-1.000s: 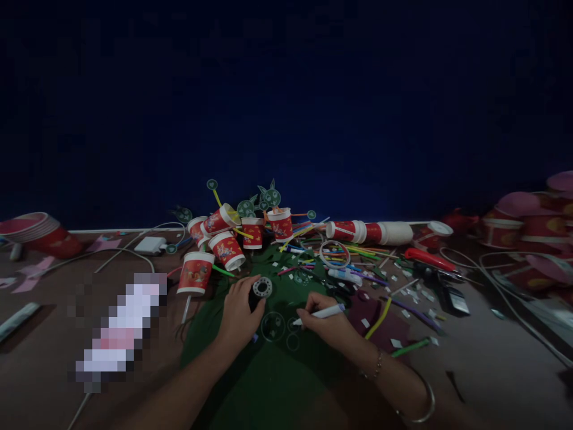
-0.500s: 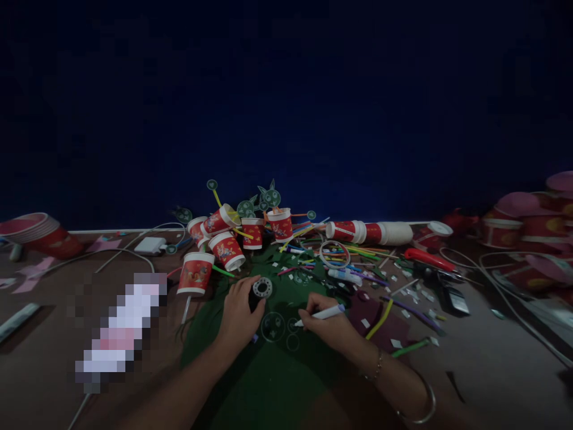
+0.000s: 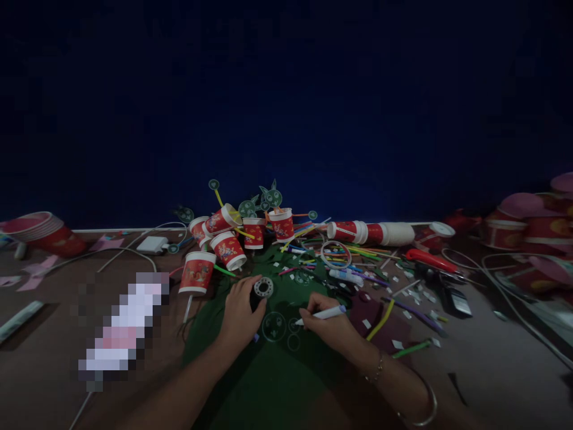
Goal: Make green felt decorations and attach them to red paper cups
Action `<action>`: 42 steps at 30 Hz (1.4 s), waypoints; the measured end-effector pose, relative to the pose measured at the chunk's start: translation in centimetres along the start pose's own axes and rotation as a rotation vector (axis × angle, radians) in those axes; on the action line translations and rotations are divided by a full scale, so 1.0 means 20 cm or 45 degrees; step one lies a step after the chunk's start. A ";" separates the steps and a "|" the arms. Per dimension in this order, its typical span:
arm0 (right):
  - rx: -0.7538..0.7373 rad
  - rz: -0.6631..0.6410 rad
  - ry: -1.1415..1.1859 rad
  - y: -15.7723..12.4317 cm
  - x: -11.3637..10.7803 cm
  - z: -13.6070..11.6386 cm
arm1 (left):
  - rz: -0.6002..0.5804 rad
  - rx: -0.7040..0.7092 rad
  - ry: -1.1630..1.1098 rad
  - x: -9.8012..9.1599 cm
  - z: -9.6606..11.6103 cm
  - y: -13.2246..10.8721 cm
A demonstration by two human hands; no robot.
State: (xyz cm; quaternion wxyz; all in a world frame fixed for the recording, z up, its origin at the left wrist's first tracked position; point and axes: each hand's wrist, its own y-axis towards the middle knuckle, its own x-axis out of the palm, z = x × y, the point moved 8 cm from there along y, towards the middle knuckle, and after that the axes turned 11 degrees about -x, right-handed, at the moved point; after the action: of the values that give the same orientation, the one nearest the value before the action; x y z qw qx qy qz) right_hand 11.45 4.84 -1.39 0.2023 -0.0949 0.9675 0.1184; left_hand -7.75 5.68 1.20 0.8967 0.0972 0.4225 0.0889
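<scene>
A dark green sheet [image 3: 268, 382] lies on the table in front of me, with white circles [image 3: 274, 326] drawn on it. My right hand [image 3: 329, 325] grips a white pen [image 3: 323, 313], its tip resting on the sheet beside the drawn circles. My left hand [image 3: 239, 313] is closed around a small round spool [image 3: 263, 288] with a ring of holes on top, standing on the sheet just above the circles. Both forearms reach in from the bottom; the right wrist wears a bracelet and a bangle.
Red paper cups [image 3: 228, 248] with straws and green cut-outs crowd behind the sheet. A lying stack of cups [image 3: 371, 232], coloured straws [image 3: 340, 254], white scraps, a red-handled tool [image 3: 430, 260], a charger with cable [image 3: 152, 243], plates [image 3: 31, 227] and bowls [image 3: 528, 227] surround it.
Both hands stay almost where they were, with the pen tip still at the small circles. The view has shifted very slightly.
</scene>
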 end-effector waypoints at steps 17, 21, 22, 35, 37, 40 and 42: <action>-0.040 0.013 -0.041 0.00 -0.01 0.00 | -0.004 -0.018 0.012 0.00 0.00 0.00; -0.038 0.022 -0.043 0.00 -0.01 0.01 | 0.013 -0.009 0.012 0.00 0.00 0.00; -0.039 0.023 -0.039 0.00 -0.01 0.01 | 0.012 -0.008 0.013 0.00 0.00 0.00; 0.008 -0.013 -0.022 0.00 0.01 0.01 | 0.017 0.004 0.010 0.00 0.00 0.00; -0.004 -0.019 -0.026 0.00 0.01 0.01 | 0.023 0.003 0.016 0.00 0.00 0.00; -0.014 -0.034 -0.009 -0.01 0.02 0.00 | 0.018 0.002 0.025 0.00 -0.01 0.00; -0.008 -0.042 0.008 -0.01 0.02 0.00 | 0.016 0.004 0.022 0.00 -0.01 0.00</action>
State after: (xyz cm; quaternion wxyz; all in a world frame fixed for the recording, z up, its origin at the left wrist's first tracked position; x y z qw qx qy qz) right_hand 11.16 4.66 -1.57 0.2008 -0.1120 0.9660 0.1179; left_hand -7.85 5.67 0.99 0.8923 0.1004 0.4299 0.0946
